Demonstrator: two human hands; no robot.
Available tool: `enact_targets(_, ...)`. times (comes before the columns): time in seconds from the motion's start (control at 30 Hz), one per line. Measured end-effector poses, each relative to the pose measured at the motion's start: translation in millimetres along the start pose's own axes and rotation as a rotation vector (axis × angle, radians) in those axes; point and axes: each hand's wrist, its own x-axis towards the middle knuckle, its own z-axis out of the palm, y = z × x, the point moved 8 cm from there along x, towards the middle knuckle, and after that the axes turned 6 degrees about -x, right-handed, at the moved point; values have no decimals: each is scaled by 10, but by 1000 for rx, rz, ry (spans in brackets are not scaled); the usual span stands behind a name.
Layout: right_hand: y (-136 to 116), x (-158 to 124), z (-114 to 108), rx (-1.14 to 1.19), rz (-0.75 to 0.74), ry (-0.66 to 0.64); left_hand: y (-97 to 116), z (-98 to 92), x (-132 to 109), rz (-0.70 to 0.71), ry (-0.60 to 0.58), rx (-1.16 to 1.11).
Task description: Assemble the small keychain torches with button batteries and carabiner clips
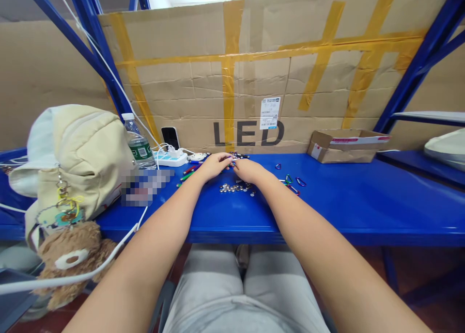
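Note:
My left hand (pixel 215 165) and my right hand (pixel 247 170) meet over the middle of the blue table. Their fingers are bent together at the tips, around something small and partly bluish that I cannot make out. Just in front of them lies a heap of small shiny metal pieces (pixel 232 188), too tiny to name. Beside my left hand are several coloured stick-like items, among them a green one (pixel 187 176). To the right of my right hand lie a few carabiners, including a green carabiner (pixel 288 179) and a dark blue carabiner (pixel 300 182).
A cream backpack (pixel 83 153) with a plush bear (pixel 72 255) stands at the left. Near it are a water bottle (pixel 140 144), a phone (pixel 170 138) and a white power strip (pixel 170 158). An open cardboard box (pixel 345 151) sits back right. A cardboard wall (pixel 181 95) closes the rear.

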Motion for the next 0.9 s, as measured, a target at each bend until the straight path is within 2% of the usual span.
enact_targets(0.27, 124, -6, -84, 32, 54, 61, -53, -43, 49, 42, 20, 44)
enact_targets(0.67, 229, -5, -123, 133, 77, 122, -56, 1, 38, 99, -32, 9)
enact_targets(0.9, 297, -6, -196, 182, 57, 191, -49, -14, 17, 63, -8, 10)
